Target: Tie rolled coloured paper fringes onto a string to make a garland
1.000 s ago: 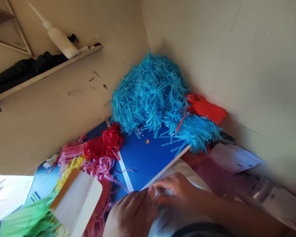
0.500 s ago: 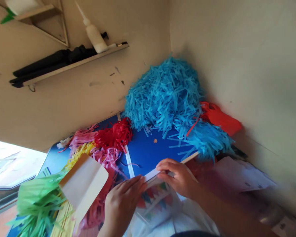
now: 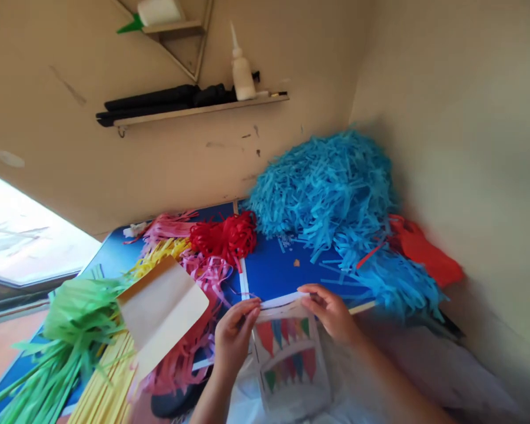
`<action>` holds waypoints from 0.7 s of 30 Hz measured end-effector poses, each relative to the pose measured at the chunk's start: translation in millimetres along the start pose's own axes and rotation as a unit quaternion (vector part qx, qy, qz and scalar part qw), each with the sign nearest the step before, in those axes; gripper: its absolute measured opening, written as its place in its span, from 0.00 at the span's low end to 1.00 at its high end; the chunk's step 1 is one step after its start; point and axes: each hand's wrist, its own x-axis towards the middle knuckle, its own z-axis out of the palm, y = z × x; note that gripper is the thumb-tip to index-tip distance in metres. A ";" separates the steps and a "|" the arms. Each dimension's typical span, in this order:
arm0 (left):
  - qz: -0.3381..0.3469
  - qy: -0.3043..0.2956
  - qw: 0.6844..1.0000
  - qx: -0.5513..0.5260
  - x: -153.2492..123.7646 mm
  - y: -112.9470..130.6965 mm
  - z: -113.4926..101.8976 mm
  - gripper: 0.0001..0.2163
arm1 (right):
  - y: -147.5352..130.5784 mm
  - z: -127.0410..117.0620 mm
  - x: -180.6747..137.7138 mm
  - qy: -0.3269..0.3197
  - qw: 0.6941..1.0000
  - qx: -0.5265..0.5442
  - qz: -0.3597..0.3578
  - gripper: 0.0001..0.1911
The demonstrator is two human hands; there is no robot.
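Note:
At the table's near edge, my left hand pinches the left end of the white top strip of a clear plastic packet. My right hand grips the same strip near its right end. Two rows of red, blue, pink and green pennants show through the packet, on white curved bands. The packet hangs down below both hands, its lower part blurring into white material. Left of my left hand lies a folded sheet of card, brown on its far part and pale on the near part.
A big heap of blue paper fringe fills the far corner, with a red bundle beside it. Red fringe, pink fringe, green fringe and yellow strips cover the left of the blue table. A wall shelf holds a bottle.
The view has swung left and levelled. Both hands have spread further apart along the strip, and the packet's front now faces me with its pennants plainly visible.

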 end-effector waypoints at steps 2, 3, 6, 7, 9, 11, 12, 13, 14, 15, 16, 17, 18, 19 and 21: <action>0.001 0.006 1.000 0.010 -4.2 1.2 -6.9 0.09 | 0.9 -1.2 -4.6 0.010 1.000 -0.015 -0.024 0.24; 0.006 0.013 1.000 0.019 -4.4 0.8 -14.9 0.11 | 1.5 -2.8 -8.2 0.019 0.999 -0.028 -0.036 0.25; 0.009 0.072 0.990 0.123 7.5 -7.1 -61.9 0.14 | 3.2 -10.9 -21.0 0.069 0.993 -0.073 -0.065 0.27; -0.002 0.101 0.978 0.184 14.4 -10.7 -84.0 0.15 | 3.1 -13.9 -25.4 0.088 0.990 -0.084 -0.076 0.26; -0.052 0.130 0.942 0.304 27.3 -16.4 -128.9 0.17 | 1.2 -18.6 -33.9 0.113 0.984 -0.092 -0.102 0.22; -0.072 0.106 0.932 0.338 32.1 -17.9 -162.2 0.15 | -3.0 -19.5 -42.0 0.110 0.981 -0.091 -0.129 0.18; -0.071 0.076 0.934 0.342 30.0 -17.3 -171.1 0.14 | -5.7 -18.2 -45.8 0.104 0.980 -0.091 -0.142 0.17; -0.068 0.037 0.933 0.351 24.9 -16.2 -174.7 0.15 | -8.6 -15.9 -49.2 0.098 0.980 -0.094 -0.148 0.16; -0.064 -0.005 0.929 0.365 17.5 -15.4 -173.7 0.16 | -11.5 -12.7 -52.2 0.092 0.979 -0.100 -0.153 0.15; -0.062 -0.043 0.919 0.387 8.6 -15.1 -169.8 0.19 | -14.3 -8.9 -54.6 0.088 0.978 -0.106 -0.155 0.15; -0.063 -0.068 0.906 0.413 -0.4 -15.9 -164.5 0.19 | -16.9 -5.0 -56.5 0.087 0.977 -0.110 -0.159 0.14; -0.067 -0.077 0.895 0.435 -8.4 -17.8 -159.5 0.17 | -19.4 -1.2 -57.8 0.086 0.976 -0.114 -0.163 0.13; -0.071 -0.076 0.886 0.452 -14.5 -20.7 -155.7 0.14 | -21.6 2.2 -58.5 0.083 0.976 -0.116 -0.166 0.13; -0.073 -0.066 0.883 0.458 -18.0 -24.3 -153.7 0.11 | -23.5 4.9 -58.7 0.081 0.975 -0.116 -0.172 0.12; -0.071 -0.038 0.886 0.458 -18.1 -32.0 -155.2 0.11 | -26.3 7.9 -58.2 0.071 0.974 -0.121 -0.180 0.12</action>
